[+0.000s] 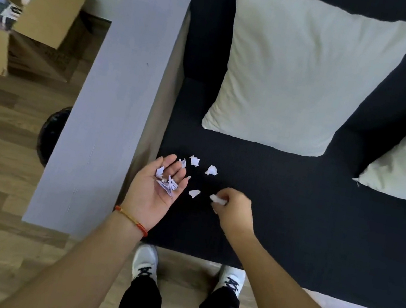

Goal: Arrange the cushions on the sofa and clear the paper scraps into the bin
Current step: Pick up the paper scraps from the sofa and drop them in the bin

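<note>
Already both cushions [304, 74] stand on the sofa [279, 220]. Left hand [156, 191] lies palm up, fingers apart, cupping scraps [166, 181]; right hand [234, 210] pinches another scrap [217, 198]. Four loose scraps [194, 193] remain just beyond its fingertips; the bin [52, 134] waits, nothing dumped yet.

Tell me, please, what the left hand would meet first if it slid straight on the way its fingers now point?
Probably the scrap lying just past the fingertips of the left hand, on the dark seat; beyond that, the large cushion. Depth is hard to judge here.
</note>
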A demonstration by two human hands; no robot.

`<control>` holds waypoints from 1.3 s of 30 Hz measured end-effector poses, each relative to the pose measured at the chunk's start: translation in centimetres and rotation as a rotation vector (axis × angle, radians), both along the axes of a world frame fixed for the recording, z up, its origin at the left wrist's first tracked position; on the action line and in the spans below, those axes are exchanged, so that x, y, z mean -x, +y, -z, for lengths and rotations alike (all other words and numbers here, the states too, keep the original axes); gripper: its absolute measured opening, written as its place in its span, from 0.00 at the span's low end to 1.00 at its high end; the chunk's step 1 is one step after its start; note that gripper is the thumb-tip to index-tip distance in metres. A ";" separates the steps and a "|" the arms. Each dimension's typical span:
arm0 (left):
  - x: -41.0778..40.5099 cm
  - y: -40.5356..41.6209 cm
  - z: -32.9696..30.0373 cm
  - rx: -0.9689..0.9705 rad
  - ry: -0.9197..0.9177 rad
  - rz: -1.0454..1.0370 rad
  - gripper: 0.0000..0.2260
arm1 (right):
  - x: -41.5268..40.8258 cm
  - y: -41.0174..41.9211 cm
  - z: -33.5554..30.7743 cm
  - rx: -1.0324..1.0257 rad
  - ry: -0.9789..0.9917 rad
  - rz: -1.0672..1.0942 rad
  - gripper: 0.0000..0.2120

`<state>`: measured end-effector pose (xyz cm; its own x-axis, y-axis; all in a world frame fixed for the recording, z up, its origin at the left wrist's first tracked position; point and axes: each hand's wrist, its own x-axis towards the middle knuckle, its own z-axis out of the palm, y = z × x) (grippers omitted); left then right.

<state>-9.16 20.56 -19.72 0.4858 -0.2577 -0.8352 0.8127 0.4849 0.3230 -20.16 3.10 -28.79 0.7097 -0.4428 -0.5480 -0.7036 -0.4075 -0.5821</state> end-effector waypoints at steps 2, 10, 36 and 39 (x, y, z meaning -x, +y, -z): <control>0.0 0.2 0.0 -0.004 -0.003 0.008 0.12 | -2.2 -0.1 -0.7 -0.059 -0.072 0.113 0.03; 0.3 1.1 0.4 -0.040 -0.005 0.013 0.13 | -8.7 -0.8 -0.9 0.057 -0.114 0.000 0.03; 4.1 2.4 1.8 -0.019 0.239 -0.121 0.12 | -13.2 5.0 0.6 0.335 0.184 -0.757 0.42; 4.0 2.7 2.2 -0.011 0.241 -0.140 0.12 | -13.0 5.1 0.8 0.360 0.164 -0.771 0.35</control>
